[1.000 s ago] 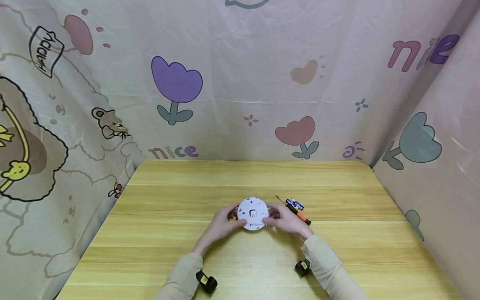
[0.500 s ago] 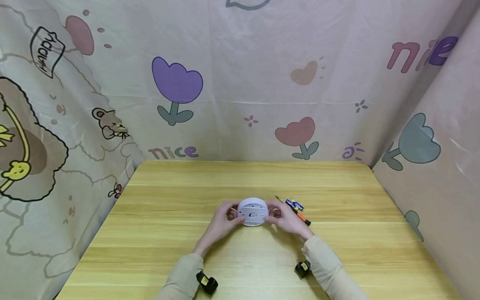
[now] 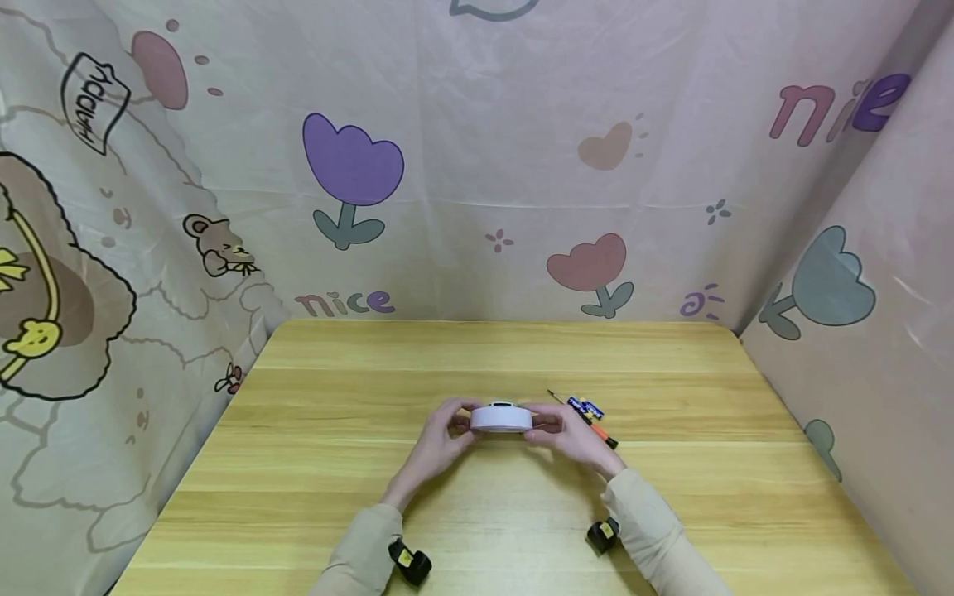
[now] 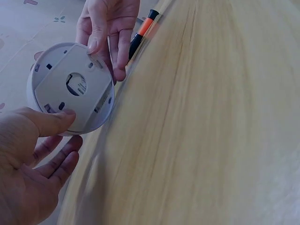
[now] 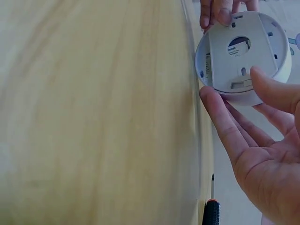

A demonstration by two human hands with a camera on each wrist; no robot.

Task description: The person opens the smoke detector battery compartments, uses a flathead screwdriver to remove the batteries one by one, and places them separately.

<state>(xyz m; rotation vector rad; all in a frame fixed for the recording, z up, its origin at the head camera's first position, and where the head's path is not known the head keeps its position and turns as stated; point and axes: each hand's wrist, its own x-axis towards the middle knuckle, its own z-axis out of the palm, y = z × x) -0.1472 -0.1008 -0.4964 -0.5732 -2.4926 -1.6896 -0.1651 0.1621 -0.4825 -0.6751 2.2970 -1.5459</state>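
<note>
A round white smoke detector (image 3: 502,418) is held edge-on between both hands over the middle of the table. Its flat back plate (image 4: 51,91), with small slots and a round central hole, shows in both wrist views. My left hand (image 3: 445,439) grips its left side, the thumb lying on the back plate in the left wrist view. On the other side my right hand (image 3: 564,434) pinches the rim, thumb on the plate and fingers along the edge and beneath in the right wrist view. The front face is turned out of sight.
An orange and black screwdriver (image 3: 602,434) lies just right of the right hand, its tip pointing to the back. Two blue batteries (image 3: 585,406) lie beside it. The wooden table (image 3: 358,381) ends at a printed curtain (image 3: 462,165).
Both hands have tilted the smoke detector: its back plate faced the head camera a second ago, and now its side edge does. The hands stay in nearly the same place.
</note>
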